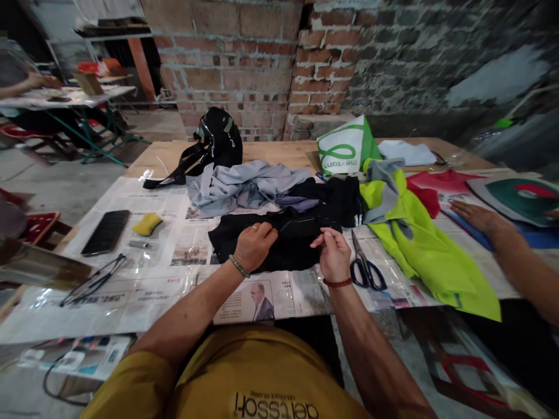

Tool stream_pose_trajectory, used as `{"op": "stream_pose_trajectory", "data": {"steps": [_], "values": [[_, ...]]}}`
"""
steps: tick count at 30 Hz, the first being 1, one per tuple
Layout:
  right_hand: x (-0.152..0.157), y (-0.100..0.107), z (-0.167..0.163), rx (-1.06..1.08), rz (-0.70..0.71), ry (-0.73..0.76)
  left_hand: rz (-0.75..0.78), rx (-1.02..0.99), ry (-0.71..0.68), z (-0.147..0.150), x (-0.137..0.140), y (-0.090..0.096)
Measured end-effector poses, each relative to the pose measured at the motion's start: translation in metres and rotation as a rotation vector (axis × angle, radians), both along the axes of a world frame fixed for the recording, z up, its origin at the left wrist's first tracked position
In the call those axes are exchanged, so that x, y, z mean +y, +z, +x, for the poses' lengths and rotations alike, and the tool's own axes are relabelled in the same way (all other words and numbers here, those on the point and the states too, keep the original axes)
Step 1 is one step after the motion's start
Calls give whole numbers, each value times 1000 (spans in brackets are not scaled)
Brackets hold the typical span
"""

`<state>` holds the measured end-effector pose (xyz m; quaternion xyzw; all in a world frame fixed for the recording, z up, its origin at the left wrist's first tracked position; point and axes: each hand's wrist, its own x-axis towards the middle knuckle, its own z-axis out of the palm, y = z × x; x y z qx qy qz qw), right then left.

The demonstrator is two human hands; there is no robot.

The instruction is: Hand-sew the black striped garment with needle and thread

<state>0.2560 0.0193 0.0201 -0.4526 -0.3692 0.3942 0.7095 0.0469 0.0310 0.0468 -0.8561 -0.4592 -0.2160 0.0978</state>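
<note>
A piece of black cloth [288,247] lies spread in front of me, with a pale line along its upper part. On its left side my left hand [257,245] has its fingers bent together and pinches the fabric. My right hand [334,253] is closed in a pinch at the cloth's right edge; whatever sits between the fingertips is too small to make out. Dark-handled scissors [367,269] lie just right of that hand. Behind the black cloth are a crumpled grey garment [248,185] and more black fabric [340,198].
A yellow-green garment [419,238] hangs over the front edge at right. Another person's hand [474,215] rests near a red garment [449,183]. At left are a phone [106,233], a yellow sponge [147,224], glasses [98,280] and a bottle [43,265]. A black bag [225,139] stands behind.
</note>
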Motion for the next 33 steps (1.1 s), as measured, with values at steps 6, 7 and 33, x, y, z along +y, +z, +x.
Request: {"op": "stream_pose_trajectory", "data": {"steps": [6,7,33], "values": [[-3,-12,10,-31,-28,14,-255,1,124,0,-23,-32],[-5,-12,10,-26,-31,29,-268,-8,135,1,-26,-36],[-52,-36,-16,-1075,-110,236,-147,-508,-95,12,-12,-58]]}}
